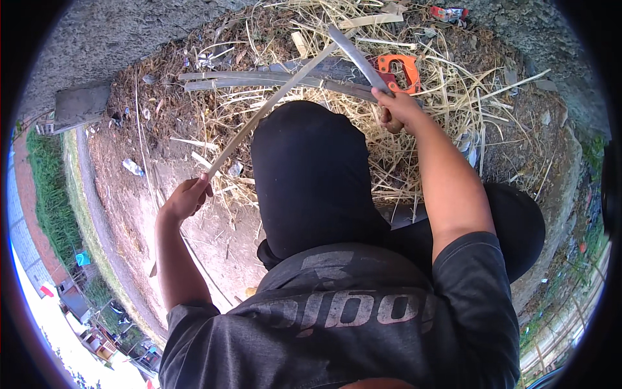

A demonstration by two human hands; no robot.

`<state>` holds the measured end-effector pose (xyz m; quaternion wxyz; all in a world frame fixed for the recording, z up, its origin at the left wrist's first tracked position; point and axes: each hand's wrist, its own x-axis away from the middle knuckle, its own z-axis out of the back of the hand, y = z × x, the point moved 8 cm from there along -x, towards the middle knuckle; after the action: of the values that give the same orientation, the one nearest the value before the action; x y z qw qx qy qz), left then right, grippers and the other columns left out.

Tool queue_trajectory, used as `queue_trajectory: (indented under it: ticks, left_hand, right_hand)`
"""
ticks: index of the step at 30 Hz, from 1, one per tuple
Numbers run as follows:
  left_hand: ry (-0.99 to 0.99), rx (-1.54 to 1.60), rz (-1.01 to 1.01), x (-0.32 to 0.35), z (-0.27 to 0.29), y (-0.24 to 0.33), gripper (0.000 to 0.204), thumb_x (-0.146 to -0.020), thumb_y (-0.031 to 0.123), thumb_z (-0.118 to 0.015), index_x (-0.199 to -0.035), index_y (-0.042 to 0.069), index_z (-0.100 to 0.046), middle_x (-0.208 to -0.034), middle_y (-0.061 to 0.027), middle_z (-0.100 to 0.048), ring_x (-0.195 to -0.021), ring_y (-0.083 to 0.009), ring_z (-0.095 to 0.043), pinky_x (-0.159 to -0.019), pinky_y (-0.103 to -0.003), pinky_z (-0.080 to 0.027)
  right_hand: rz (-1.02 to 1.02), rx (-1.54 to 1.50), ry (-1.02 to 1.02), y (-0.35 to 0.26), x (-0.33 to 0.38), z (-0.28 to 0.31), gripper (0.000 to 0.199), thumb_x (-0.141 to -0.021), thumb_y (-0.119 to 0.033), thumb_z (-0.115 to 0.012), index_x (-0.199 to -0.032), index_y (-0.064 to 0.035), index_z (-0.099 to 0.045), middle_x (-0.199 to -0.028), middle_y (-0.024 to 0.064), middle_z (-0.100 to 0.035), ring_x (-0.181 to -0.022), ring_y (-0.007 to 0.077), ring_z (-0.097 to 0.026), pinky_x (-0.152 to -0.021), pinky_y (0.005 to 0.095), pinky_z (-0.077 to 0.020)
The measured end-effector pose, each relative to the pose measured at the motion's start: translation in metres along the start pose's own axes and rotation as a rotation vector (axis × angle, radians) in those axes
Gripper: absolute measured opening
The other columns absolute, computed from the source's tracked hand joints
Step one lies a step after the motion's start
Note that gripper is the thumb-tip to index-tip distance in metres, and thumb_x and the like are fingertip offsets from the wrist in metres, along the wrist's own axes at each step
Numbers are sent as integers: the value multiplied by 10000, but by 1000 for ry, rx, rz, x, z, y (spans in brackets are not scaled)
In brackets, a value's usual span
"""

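Observation:
My left hand (186, 198) is closed around the near end of a long, pale bamboo strip (265, 111), which slants up and away to the right. In my right hand (403, 109) is a machete (357, 57) with a grey blade, and part of its brown handle shows below my fist. Blade and strip come together near their far ends; whether they touch, I cannot tell. Under the strip lie long greyish split bamboo pieces (240, 80). Just beyond my right hand rests a handsaw with an orange handle (409, 68).
Pale bamboo shavings (447, 97) litter the dirt around my black-clad knees (311, 168). A rough grey wall (149, 32) runs along the far side, with a grey block (81, 107) at its left. A crumpled clear bottle (133, 167) and a red wrapper (449, 13) lie on the ground.

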<state>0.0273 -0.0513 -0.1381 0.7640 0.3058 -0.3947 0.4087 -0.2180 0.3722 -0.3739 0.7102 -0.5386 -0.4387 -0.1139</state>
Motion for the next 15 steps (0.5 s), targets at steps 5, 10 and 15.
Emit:
queue_trajectory:
  ticks: [5,10,15]
  left_hand:
    - [1,11,20,-1,0,-6,546,-1049,524,-378,-837,84,-623,-581,64,-402,-492,-64,-343,-462,-263,-290]
    - [-3,4,23,3,0,0,538,-1047,523,-382,-843,85,-618,-579,66,-398,-492,-65,-330,-461,-264,-282]
    - [-18,37,16,6,0,3,536,-1046,521,-383,-846,79,-610,-585,60,-403,-499,-70,-334,-463,-269,-286]
  right_hand:
    - [43,-11,73,3,5,-6,415,-858,-335,-755,-1021,2,-578,-726,99,-638,-590,178,-644,-536,312,-516]
    - [44,-73,-48,-5,4,-51,347,-830,-251,-744,-1011,11,-607,-814,118,-662,-656,183,-661,-584,344,-530]
    - [167,185,-144,-36,14,-97,286,-799,-155,-696,-1004,17,-596,-800,123,-652,-619,191,-651,-539,350,-517]
